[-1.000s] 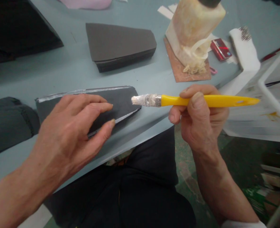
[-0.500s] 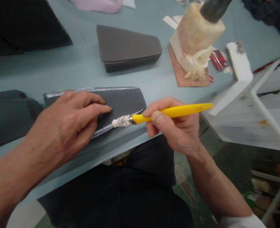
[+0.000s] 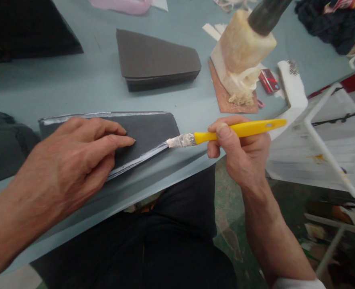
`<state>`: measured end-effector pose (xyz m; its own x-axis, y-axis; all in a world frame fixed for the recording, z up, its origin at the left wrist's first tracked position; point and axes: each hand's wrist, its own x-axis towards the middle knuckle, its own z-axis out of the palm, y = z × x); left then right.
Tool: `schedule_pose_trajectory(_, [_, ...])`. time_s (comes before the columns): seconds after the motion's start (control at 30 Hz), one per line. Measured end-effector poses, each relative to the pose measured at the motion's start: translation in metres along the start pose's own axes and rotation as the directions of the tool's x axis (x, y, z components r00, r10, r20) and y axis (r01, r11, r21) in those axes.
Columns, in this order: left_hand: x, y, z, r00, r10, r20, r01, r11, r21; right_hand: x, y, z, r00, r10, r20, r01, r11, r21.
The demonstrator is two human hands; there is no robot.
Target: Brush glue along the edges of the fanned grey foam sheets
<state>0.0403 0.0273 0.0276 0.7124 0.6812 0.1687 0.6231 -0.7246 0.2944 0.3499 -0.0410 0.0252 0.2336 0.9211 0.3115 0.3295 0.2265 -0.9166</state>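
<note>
A dark grey tapered panel (image 3: 149, 128) lies flat near the table's front edge, with whitish strips of a wet-looking coating along its far and near long edges. My left hand (image 3: 81, 148) rests on it with fingers spread, pressing it down and covering its left part. In my right hand (image 3: 243, 148) is a yellow-handled paintbrush (image 3: 255, 128), pinched between thumb and fingers. Its white-caked bristles touch the near edge of the panel, towards the right end.
Behind the panel sits a stack of similar dark pieces (image 3: 159, 60). A glue-stained plastic container (image 3: 240, 48) stands on a brown board (image 3: 222, 100) at right, beside a small red box (image 3: 269, 81). More dark pieces (image 3: 5, 144) lie at left. A white frame (image 3: 324, 140) adjoins the table.
My right hand has drawn the brush rightward along the panel's near edge, and the white strip there looks fuller. My left hand stays on the panel. The view has shifted slightly.
</note>
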Motion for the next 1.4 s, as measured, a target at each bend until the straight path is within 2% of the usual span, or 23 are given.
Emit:
schedule_pose_trajectory(0.23, [0.002, 0.001, -0.004, 1.0, -0.011, -0.003, 0.011, 0.999, -0.039, 0.005, 0.002, -0.013, 0.997, -0.04, -0.06, 0.036, 0.997, -0.068])
schedule_pose_trajectory(0.37, [0.007, -0.002, -0.01, 0.999, -0.011, 0.038, 0.016, 0.994, -0.113, 0.004, -0.006, -0.015, 0.989, -0.083, -0.125, 0.084, 0.996, 0.003])
schedule_pose_trajectory(0.47, [0.008, -0.006, -0.013, 0.998, -0.029, 0.053, 0.038, 0.986, -0.165, -0.004, -0.017, -0.01, 0.992, -0.065, -0.112, 0.073, 0.995, 0.067])
schedule_pose_trajectory(0.6, [0.006, -0.011, -0.014, 0.999, -0.035, 0.039, 0.042, 0.978, -0.204, -0.015, -0.028, 0.007, 0.999, -0.026, -0.034, 0.031, 0.988, 0.149])
schedule_pose_trajectory(0.7, [0.005, -0.012, -0.012, 0.999, -0.037, 0.041, 0.044, 0.979, -0.2, -0.022, -0.031, 0.024, 0.997, -0.035, 0.068, 0.021, 0.98, 0.198])
schedule_pose_trajectory(0.9, [0.004, -0.012, -0.01, 0.997, -0.064, 0.049, 0.072, 0.978, -0.194, -0.029, -0.034, 0.061, 0.956, -0.08, 0.283, -0.017, 0.946, 0.325])
schedule_pose_trajectory(1.03, [0.004, -0.014, -0.01, 0.999, -0.014, 0.029, 0.02, 0.974, -0.224, -0.03, -0.036, 0.07, 0.935, -0.006, 0.354, -0.093, 0.961, 0.262])
schedule_pose_trajectory(1.13, [0.002, -0.017, -0.008, 1.0, 0.005, 0.024, 0.001, 0.969, -0.247, -0.028, -0.033, 0.059, 0.949, 0.004, 0.316, -0.048, 0.99, 0.133])
schedule_pose_trajectory(1.23, [0.001, -0.019, -0.005, 1.0, -0.002, 0.019, 0.007, 0.966, -0.26, -0.025, -0.027, 0.04, 0.975, -0.017, 0.221, 0.009, 0.999, 0.035])
schedule_pose_trajectory(1.4, [0.001, -0.018, -0.002, 1.0, 0.008, -0.011, -0.01, 0.973, -0.231, -0.021, -0.025, 0.024, 0.999, -0.002, 0.049, 0.003, 1.0, -0.014])
